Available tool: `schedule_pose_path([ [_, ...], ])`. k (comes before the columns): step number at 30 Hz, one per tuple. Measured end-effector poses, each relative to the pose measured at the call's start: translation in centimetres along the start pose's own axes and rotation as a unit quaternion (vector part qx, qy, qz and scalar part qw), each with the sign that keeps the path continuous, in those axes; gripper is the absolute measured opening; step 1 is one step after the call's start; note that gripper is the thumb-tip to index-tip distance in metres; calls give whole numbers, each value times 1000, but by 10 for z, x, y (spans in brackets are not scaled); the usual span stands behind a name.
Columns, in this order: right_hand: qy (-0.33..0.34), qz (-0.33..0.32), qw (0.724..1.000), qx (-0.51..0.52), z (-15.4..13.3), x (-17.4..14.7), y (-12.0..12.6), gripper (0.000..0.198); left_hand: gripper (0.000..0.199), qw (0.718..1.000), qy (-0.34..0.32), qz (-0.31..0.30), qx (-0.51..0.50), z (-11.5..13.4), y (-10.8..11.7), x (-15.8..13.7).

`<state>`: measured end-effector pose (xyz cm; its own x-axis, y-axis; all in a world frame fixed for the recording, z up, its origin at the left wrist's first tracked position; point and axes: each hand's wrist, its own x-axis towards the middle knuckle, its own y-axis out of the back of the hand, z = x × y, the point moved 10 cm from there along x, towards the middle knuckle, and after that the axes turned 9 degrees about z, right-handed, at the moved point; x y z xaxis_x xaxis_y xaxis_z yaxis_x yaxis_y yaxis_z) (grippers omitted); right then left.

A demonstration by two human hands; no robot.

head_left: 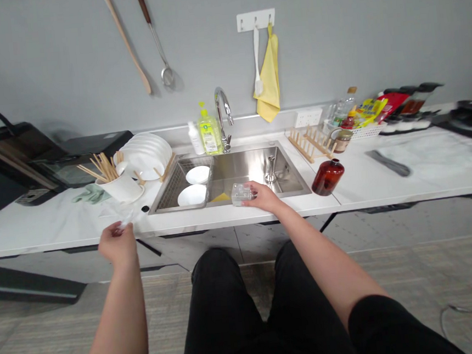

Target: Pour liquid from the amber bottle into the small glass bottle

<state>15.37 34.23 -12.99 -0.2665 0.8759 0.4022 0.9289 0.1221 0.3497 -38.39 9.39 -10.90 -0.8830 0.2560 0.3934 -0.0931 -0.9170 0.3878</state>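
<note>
My right hand (262, 196) is closed around the side of a small clear container (241, 193), glass or plastic, held over the front rim of the steel sink (241, 165). On the left, at the counter's front edge, my left hand (118, 242) pinches a thin, whitish see-through piece (123, 224) that looks like plastic; its exact kind is unclear. A small black round cap (145, 209) lies just right of it. Two white bowls (192, 195) sit in a wire basket (171, 191) inside the sink, with a yellow cloth or sponge (221, 197) close by.
Behind the sink rise the faucet (220, 104) and a green soap bottle (209, 132). Left stand a chopstick holder (122, 188) and racked white plates (147, 152). To the right are an amber bottle (327, 178), a wooden rack (309, 144) and a dark grey strip (388, 163).
</note>
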Motion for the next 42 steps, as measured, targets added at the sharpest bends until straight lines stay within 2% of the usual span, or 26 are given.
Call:
schedule_pose_path([
  [3, -4, 3, 1000, -9, 1, -1, 1, 76, 34, 997, -4, 46, 64, -2, -2, 7],
  [9, -4, 4, 1000, -15, 3, -1, 1, 78, 37, 994, 13, 45, 104, -11, -20, 9],
  [15, 6, 0, 1000, -17, 4, 0, 1, 80, 44, 991, -16, 49, 123, -14, -30, 9],
  [28, 11, 5, 1000, -24, 0, -2, 2, 72, 59, 990, -62, 38, 120, -19, -25, 5],
  [37, 4, 8, 999, -34, 2, -2, 2, 75, 46, 989, -59, 32, 132, -14, -23, 10],
  [42, 10, 5, 1000, -16, -2, -2, 2, 71, 45, 987, -68, 30, 146, -9, -25, 11],
])
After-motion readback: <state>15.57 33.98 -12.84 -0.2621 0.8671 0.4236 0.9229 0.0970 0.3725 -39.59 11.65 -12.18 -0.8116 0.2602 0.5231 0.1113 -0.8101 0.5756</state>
